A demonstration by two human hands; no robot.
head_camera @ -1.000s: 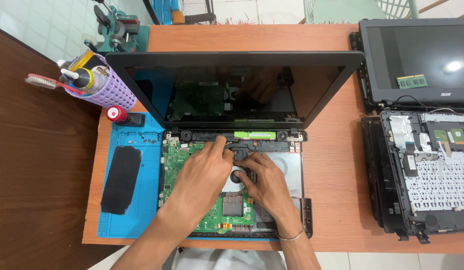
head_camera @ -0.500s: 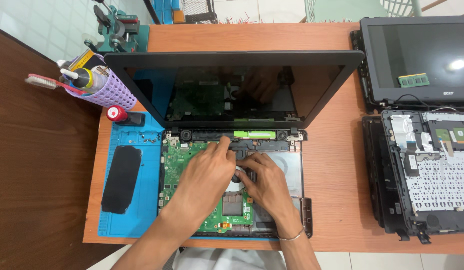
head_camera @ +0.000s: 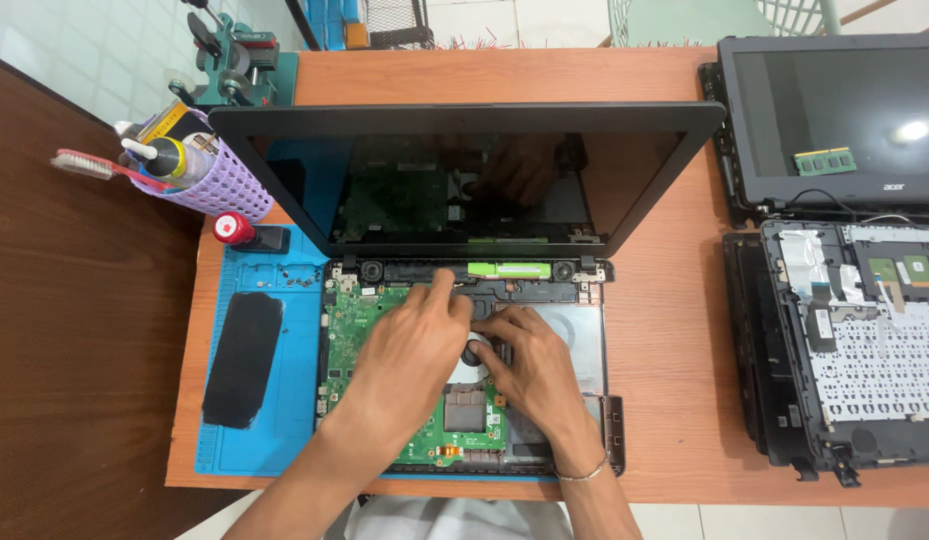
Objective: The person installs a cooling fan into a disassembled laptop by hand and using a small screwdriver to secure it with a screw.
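On the blue mat point(head_camera: 285, 420), item: opened laptop point(head_camera: 465, 300), green board point(head_camera: 360, 330) bared; my left hand point(head_camera: 410, 350) and right hand point(head_camera: 530, 365) lay flat-fingered, gripping nothing, over the cooling fan point(head_camera: 475, 350). Step judged: freeing it; next needs a careful lift. Against the earlier frame, hands barely shifted.

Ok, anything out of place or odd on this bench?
One thing: a loose green memory module lies directly on the screen of the second laptop at right, where it could scratch the panel. Small screws sit scattered on the blue mat. Both hands, left hand and right hand, rest on the open laptop's motherboard.
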